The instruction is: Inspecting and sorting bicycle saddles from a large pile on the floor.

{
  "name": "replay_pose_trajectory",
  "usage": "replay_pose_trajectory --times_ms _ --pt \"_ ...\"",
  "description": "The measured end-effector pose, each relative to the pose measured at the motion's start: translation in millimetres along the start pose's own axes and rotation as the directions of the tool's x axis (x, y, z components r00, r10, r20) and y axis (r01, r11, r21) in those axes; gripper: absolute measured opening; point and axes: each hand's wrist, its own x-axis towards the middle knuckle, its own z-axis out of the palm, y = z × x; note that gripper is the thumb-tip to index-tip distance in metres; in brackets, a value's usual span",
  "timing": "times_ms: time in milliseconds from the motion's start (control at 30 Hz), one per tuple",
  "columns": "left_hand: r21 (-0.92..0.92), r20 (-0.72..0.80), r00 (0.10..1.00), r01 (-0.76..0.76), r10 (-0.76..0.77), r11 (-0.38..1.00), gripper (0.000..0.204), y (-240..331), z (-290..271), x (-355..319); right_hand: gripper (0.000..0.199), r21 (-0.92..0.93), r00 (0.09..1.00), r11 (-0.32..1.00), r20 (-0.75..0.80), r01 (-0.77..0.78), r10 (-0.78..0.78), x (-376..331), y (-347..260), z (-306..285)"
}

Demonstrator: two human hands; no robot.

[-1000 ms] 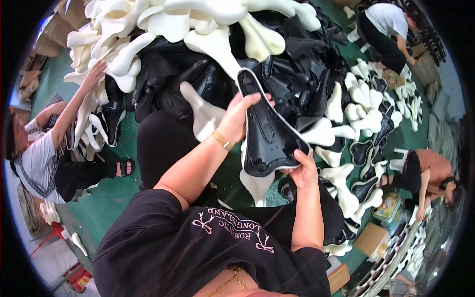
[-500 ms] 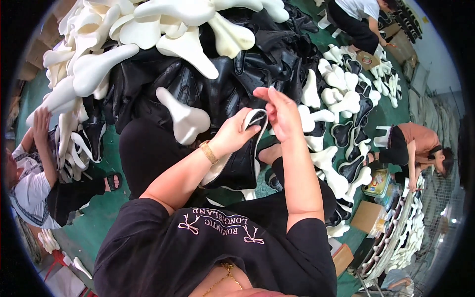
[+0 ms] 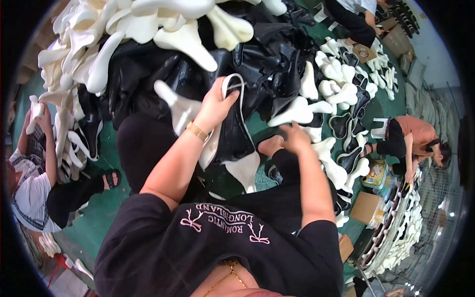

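Note:
My left hand is closed round the narrow end of a bicycle saddle cover, black with a white rim, held up over my lap. Its thumb presses inside the rim, and the hand hides part of the near side. My right hand is off the cover, empty, fingers apart and slightly blurred. Just beyond it lies a white saddle-shaped foam pad; whether they touch I cannot tell. Below the held cover is another white saddle piece. A white pad lies behind my left wrist.
Ahead rises a heap of black covers topped with white pads. More saddle pieces lie along the right on the green floor. Co-workers sit at left, right and far right. A cardboard box stands at right.
My right hand has left the saddle cover and moved right and down. My left hand has lifted the cover's narrow end away from me. The person at left has brought a white piece nearer.

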Motion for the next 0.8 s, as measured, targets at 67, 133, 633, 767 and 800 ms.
replay_pose_trajectory --times_ms 67,133,633,767,800 --pt "0.045 0.025 0.999 0.022 -0.023 0.999 0.036 6.4 10.7 -4.0 0.053 0.604 0.936 0.787 -0.336 0.125 0.109 9.3 -15.6 -4.1" --pt "0.076 0.044 0.998 0.032 -0.036 0.997 0.036 12.8 14.8 -10.7 0.054 0.860 0.915 0.389 -0.393 0.330 0.092 4.8 -57.2 -39.2" --pt "0.204 0.231 0.973 -0.056 0.008 0.977 0.037 36.8 33.1 -12.6 0.024 0.728 0.748 0.385 -0.651 0.567 0.130 16.5 -101.6 -57.0" --pt "0.184 0.251 0.964 0.044 -0.090 0.982 0.038 15.7 34.7 -16.8 0.018 0.342 0.430 0.481 -0.899 0.807 -0.081 25.4 -111.9 -63.1" --pt "0.055 0.290 0.954 0.057 -0.071 0.997 0.038 1.5 37.5 -15.8 0.017 0.532 0.586 0.349 -0.808 0.771 -0.062 22.9 -116.0 -57.8"
